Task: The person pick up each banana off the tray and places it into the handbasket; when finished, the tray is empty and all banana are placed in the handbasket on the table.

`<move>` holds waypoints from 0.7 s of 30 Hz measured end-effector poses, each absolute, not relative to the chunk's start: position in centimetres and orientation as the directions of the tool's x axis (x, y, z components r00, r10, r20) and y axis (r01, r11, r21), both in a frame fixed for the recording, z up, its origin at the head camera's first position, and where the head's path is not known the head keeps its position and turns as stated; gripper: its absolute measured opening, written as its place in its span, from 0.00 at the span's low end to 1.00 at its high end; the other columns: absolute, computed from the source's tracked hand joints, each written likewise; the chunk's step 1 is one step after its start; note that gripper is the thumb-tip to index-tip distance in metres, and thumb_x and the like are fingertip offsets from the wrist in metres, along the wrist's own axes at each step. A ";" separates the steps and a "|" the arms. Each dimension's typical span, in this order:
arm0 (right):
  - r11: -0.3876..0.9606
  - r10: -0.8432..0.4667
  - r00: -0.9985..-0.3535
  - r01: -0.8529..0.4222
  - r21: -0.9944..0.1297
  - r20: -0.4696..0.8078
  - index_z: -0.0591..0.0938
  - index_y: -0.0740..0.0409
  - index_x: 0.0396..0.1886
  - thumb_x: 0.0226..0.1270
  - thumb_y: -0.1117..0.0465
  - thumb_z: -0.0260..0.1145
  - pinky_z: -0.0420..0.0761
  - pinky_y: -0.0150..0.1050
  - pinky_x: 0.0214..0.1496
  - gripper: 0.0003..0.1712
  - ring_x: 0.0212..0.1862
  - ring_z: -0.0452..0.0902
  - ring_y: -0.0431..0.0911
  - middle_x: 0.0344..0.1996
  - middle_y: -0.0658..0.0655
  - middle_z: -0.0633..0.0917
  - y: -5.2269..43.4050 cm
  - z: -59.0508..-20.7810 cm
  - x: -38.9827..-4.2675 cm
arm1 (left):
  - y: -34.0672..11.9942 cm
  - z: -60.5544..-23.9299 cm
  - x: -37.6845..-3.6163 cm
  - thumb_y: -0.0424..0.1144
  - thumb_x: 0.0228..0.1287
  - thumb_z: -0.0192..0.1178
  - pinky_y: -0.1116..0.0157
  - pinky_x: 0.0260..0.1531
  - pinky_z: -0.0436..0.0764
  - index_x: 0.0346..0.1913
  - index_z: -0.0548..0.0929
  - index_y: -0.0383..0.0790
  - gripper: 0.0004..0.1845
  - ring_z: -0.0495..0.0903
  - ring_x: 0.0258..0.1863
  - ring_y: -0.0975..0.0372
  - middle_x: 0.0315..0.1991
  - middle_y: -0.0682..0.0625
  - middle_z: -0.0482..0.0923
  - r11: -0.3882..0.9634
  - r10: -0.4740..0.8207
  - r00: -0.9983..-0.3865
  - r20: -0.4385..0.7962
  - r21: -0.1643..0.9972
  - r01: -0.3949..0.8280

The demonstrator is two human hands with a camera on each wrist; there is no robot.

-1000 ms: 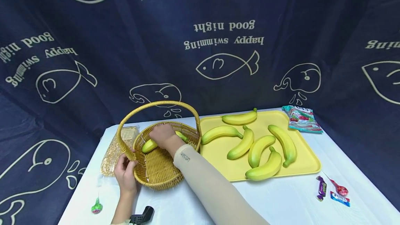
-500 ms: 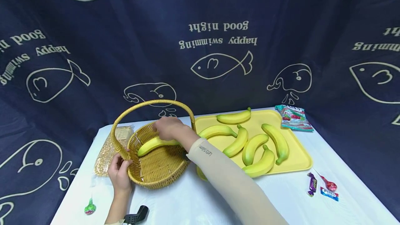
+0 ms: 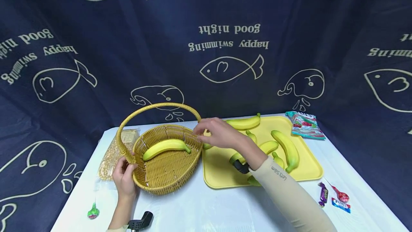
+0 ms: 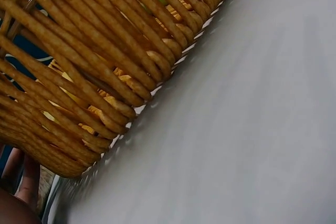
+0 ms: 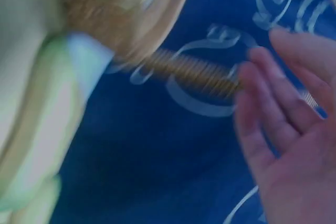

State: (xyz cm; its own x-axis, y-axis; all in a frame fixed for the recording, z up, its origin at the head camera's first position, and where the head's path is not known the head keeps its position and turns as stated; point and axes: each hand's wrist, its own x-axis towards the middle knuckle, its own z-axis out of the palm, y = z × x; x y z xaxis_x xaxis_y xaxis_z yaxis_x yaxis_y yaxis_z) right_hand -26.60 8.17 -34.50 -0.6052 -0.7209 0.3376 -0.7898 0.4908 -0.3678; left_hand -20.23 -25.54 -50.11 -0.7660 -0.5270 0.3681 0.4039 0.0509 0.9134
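Note:
A wicker basket (image 3: 167, 187) with a tall arched handle (image 3: 157, 106) stands left of the middle of the table. One banana (image 3: 166, 147) lies inside it, across the back half of its floor. My left hand (image 3: 124, 179) grips the basket's left rim at the foot of the handle; the left wrist view shows mostly the woven wall (image 4: 100, 66). My right hand (image 3: 217, 133) is over the gap between the basket's right side and the tray, fingers loosely bent around nothing. In the blurred right wrist view this hand (image 5: 294, 124) is likewise bare. Several bananas (image 3: 286, 149) lie on the yellow tray (image 3: 222, 176).
A clear bag of yellow kernels (image 3: 111, 160) lies behind the basket's left side. In front of it is a green lollipop (image 3: 93, 212). A teal snack bag (image 3: 305, 124) overlaps the tray's far right corner. Wrapped sweets (image 3: 323, 194) and a red lollipop (image 3: 342, 196) lie front right.
My right hand has let go of the banana in the basket and moved out to the right, over the tray's left edge. My left hand stays on the basket.

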 end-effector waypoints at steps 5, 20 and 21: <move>0.649 -0.586 -0.764 -0.641 -0.410 0.268 0.86 0.49 0.44 0.61 0.62 0.69 0.76 0.42 0.47 0.11 0.45 0.78 0.44 0.40 0.47 0.83 12.6 -36.4 -28.8 | -25.4 -50.0 -20.4 0.19 0.51 0.50 0.71 0.42 0.72 0.49 0.79 0.26 0.20 0.75 0.46 0.58 0.47 0.39 0.78 0.039 -0.527 -0.773 0.352 0.919 0.392; 0.834 -0.528 -0.846 -0.502 -0.227 -0.070 0.78 0.54 0.60 0.54 0.66 0.73 0.72 0.45 0.54 0.31 0.52 0.75 0.51 0.55 0.53 0.79 15.1 -42.5 -33.3 | -25.3 -49.9 -20.1 0.19 0.51 0.49 0.71 0.42 0.72 0.48 0.80 0.26 0.20 0.76 0.44 0.58 0.46 0.41 0.79 0.030 -0.535 -0.767 0.353 0.916 0.400; 0.839 -0.521 -0.851 -0.495 -0.226 -0.073 0.78 0.53 0.60 0.54 0.66 0.73 0.72 0.45 0.54 0.31 0.53 0.75 0.51 0.55 0.53 0.79 15.1 -42.6 -33.3 | -25.3 -49.8 -20.1 0.19 0.51 0.49 0.71 0.42 0.72 0.48 0.80 0.26 0.20 0.76 0.44 0.58 0.46 0.40 0.79 0.024 -0.535 -0.767 0.354 0.914 0.404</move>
State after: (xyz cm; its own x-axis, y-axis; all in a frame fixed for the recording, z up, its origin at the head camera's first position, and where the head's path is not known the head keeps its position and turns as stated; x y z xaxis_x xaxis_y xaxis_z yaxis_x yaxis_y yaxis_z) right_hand -33.31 15.07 -42.62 -0.8506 -0.5208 -0.0728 -0.4945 0.8393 -0.2257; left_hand -20.11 -25.29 -49.85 -0.7672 -0.5351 0.3537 0.4045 0.0244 0.9142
